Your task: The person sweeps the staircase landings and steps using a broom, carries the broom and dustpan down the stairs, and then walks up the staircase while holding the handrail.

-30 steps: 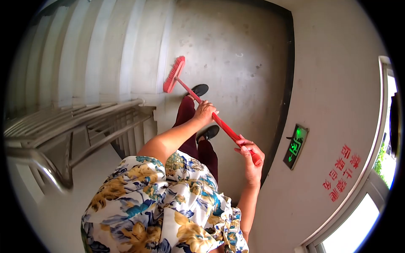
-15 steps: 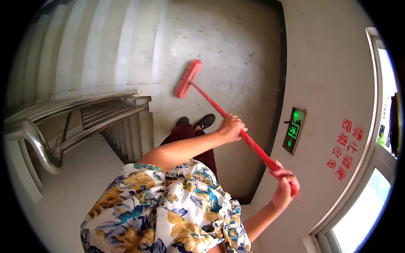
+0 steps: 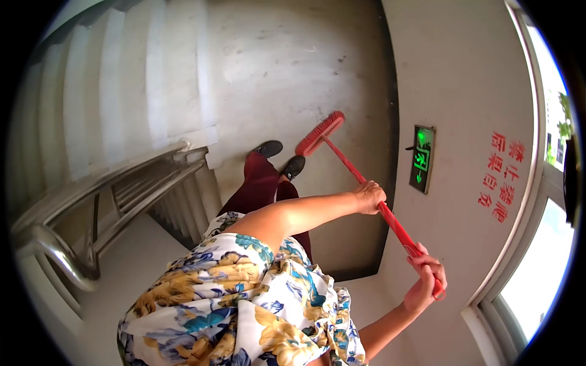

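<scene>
A red broom (image 3: 400, 229) slants across the view, its bristled head (image 3: 320, 132) on the grey landing floor just right of my shoes. My left hand (image 3: 370, 197) is wrapped round the middle of the handle, my arm crossing in front of my body. Lower and further right, my right hand (image 3: 428, 277) grips the handle near its top end, close to the wall. The bristles point up and left, away from the handle.
Stair steps (image 3: 125, 79) adjoin the landing (image 3: 262, 55) at the left. A metal handrail (image 3: 67, 259) runs at the lower left. On the right wall (image 3: 455, 67) are a green exit sign (image 3: 422, 160) and red writing (image 3: 502, 177), beside a window (image 3: 534, 274).
The broom head has swung right across the floor from the stair edge. Both my hands have moved right with the handle, and my feet have shifted.
</scene>
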`<state>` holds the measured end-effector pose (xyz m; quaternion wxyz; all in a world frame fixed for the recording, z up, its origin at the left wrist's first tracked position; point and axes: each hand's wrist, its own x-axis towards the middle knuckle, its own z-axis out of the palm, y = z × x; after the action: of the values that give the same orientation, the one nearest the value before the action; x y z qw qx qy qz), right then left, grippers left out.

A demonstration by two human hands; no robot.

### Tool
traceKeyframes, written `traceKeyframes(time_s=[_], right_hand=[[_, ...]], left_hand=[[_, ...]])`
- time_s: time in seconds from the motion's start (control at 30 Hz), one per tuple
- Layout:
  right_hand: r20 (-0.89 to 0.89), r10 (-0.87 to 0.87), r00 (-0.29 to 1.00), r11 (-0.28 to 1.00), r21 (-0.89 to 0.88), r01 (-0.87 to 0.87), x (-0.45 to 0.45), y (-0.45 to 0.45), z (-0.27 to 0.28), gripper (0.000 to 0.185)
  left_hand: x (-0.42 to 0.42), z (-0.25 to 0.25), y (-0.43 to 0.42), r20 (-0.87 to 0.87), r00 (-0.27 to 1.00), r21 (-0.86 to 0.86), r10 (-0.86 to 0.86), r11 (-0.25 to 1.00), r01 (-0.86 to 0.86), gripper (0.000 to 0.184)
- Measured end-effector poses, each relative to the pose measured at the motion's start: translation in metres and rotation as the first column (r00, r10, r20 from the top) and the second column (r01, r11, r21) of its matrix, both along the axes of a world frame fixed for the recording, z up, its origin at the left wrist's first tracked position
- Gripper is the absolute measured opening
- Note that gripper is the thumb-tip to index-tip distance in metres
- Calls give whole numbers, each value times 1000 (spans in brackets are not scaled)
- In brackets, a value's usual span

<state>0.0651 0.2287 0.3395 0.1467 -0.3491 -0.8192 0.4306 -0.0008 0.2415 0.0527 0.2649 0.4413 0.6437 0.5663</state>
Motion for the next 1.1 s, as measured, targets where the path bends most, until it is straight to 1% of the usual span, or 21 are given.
traceKeyframes(time_s=[0.03, 0.07, 0.1, 0.13, 0.17, 0.23, 0.3, 0.4, 0.43, 0.5, 0.57, 0.6, 0.63, 0.67, 0.7, 0.77, 0.87, 0.93, 0.97, 1.0, 1.1], right_hand=[[-12, -32, 999, 999, 15, 32, 4, -6, 5, 21], [-72, -106, 992, 994, 14, 108, 7, -10, 9, 20], [-132, -178, 975, 983, 9, 181, 10, -13, 12, 19], [-204, -193, 960, 980, 5, 199, 12, -20, 11, 18], [-226, -229, 947, 971, 20, 239, 12, -28, 8, 18], [-286, -336, 897, 942, -94, 322, 8, -38, -4, 17], [-349, -357, 867, 932, -198, 304, 0, -38, -32, 16], [-431, -447, 784, 875, -394, 282, -23, -40, -92, 14], [-453, -447, 771, 859, -457, 230, -37, -37, -112, 13], [-476, -455, 753, 800, -590, 110, -64, -40, -151, 11], [-456, -377, 806, 810, -585, 48, -75, -43, -189, 9], [-451, -337, 827, 825, -564, 29, -74, -41, -199, 9], [-443, -296, 846, 839, -544, 9, -73, -41, -205, 9], [-431, -318, 844, 842, -537, 43, -71, -41, -207, 9], [-433, -331, 838, 841, -538, 55, -68, -43, -207, 9], [-418, -429, 801, 817, -558, 146, -55, -45, -204, 10], [-373, -471, 800, 824, -509, 248, -18, -47, -197, 15], [-345, -547, 763, 786, -525, 326, 3, -53, -178, 15], [-321, -576, 752, 775, -506, 378, 14, -60, -168, 16], [-305, -622, 721, 750, -497, 437, 22, -71, -156, 16], [-319, -732, 602, 676, -444, 588, 48, -103, -126, 15]], left_hand=[[1, 10, 2, -43, 991, -61, -126, 991, 123, 21], [0, 18, 4, -17, 981, -107, -191, 976, 188, 28], [-2, 24, 0, -31, 975, -94, -222, 971, 218, 28], [-8, 26, -10, -78, 984, -27, -159, 987, 158, 30], [-18, 28, -20, -117, 989, 46, -93, 994, 99, 32], [-46, 29, -42, -174, 985, 89, -21, 995, 37, 36], [-74, 11, -53, -226, 969, 176, 100, 983, -60, 37], [-113, -23, -67, -307, 947, 34, 99, 995, -93, 34], [-131, -37, -68, -366, 922, -2, 129, 990, -140, 33], [-169, -60, -82, -504, 854, -180, 128, 952, -249, 29], [-196, -98, -84, -600, 794, -180, 96, 951, -251, 27], [-200, -109, -81, -602, 794, -180, 83, 955, -237, 27], [-203, -117, -79, -564, 824, -234, 52, 947, -220, 27], [-203, -126, -77, -524, 852, -288, 21, 936, -201, 28], [-199, -136, -72, -526, 850, -289, 8, 939, -187, 28], [-186, -151, -59, -621, 781, -259, -72, 959, -117, 30], [-154, -138, -40, -579, 764, -352, -284, 933, 80, 32], [-131, -115, -26, -535, 706, -475, -465, 856, 203, 32], [-116, -106, -22, -474, 705, -502, -528, 819, 277, 35], [-100, -98, -21, -408, 689, -525, -599, 772, 360, 38], [-50, -66, -16, -325, 586, -544, -743, 653, 527, 38]])
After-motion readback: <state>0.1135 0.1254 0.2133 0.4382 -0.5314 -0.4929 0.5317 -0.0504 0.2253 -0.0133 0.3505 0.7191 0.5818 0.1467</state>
